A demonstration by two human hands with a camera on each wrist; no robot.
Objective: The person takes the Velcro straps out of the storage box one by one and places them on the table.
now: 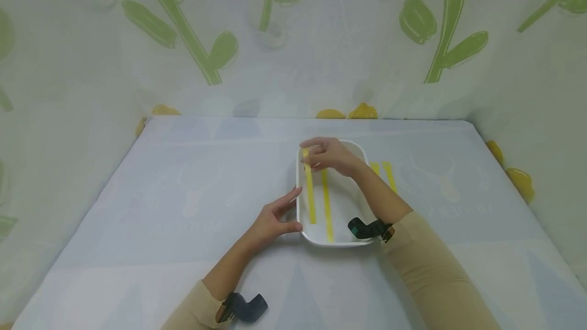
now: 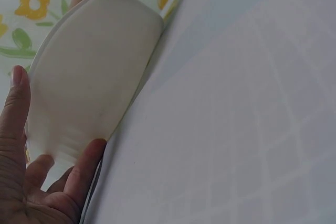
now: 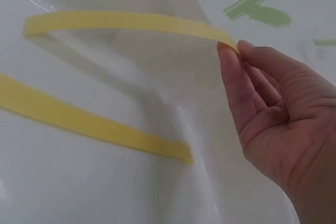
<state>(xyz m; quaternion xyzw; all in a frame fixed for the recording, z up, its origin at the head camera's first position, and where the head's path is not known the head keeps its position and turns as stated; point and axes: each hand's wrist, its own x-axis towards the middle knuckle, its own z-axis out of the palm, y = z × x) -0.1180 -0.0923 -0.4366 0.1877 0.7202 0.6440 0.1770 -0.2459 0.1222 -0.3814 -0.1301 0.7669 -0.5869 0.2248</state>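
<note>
A white, rounded rectangular bin (image 1: 348, 218) stands on the table. My right hand (image 1: 327, 154) is above its far left part, pinching one end of a yellow strip (image 3: 126, 20) between thumb and fingertips. From there the strip stretches toward the near end of the bin, bowed upward in the right wrist view. A second yellow strip (image 1: 327, 205) lies inside, to the right of the held one. My left hand (image 1: 275, 220) is at the bin's left side, thumb and fingers spread apart. In the left wrist view its fingertips touch the outer wall (image 2: 94, 66).
Two more yellow strips (image 1: 389, 174) lie on the table just right of the bin, partly hidden by the right forearm. A pale patterned cloth (image 1: 192, 177) covers the table. Leaf-printed walls (image 1: 339, 55) border its back and sides.
</note>
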